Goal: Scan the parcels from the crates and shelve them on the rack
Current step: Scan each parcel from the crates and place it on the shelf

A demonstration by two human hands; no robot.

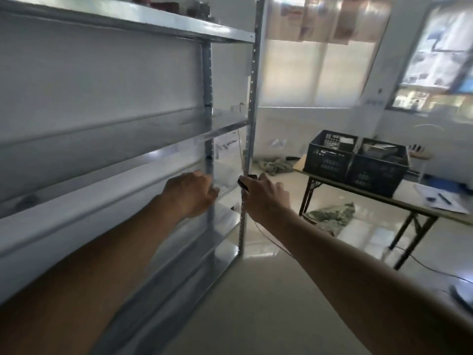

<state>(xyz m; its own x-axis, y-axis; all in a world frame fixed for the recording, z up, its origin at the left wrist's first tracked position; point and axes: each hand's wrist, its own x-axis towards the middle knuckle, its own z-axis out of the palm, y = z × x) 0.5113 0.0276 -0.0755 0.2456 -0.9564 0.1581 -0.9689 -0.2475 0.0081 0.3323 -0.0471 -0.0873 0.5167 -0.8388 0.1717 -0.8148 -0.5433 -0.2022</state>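
- My left hand (190, 194) reaches in at the end of the rack (252, 103), fingers bent; blur hides whether it holds anything.
- My right hand (266, 197) grips a small black scanner (245, 182) just beside the rack's front post.
- Two dark crates (357, 162) holding parcels (378, 149) sit side by side on the bench (435, 213), well apart to my right.

Rack (122, 139) fills 9 o'clock; shelf bays open between the boards. Front post (252, 98) at 12 stands just beside right hand (266, 198). Floor (256, 290) open from 6 toward 3. Table (399, 201) with two crates (358, 162) blocks 2 o'clock.
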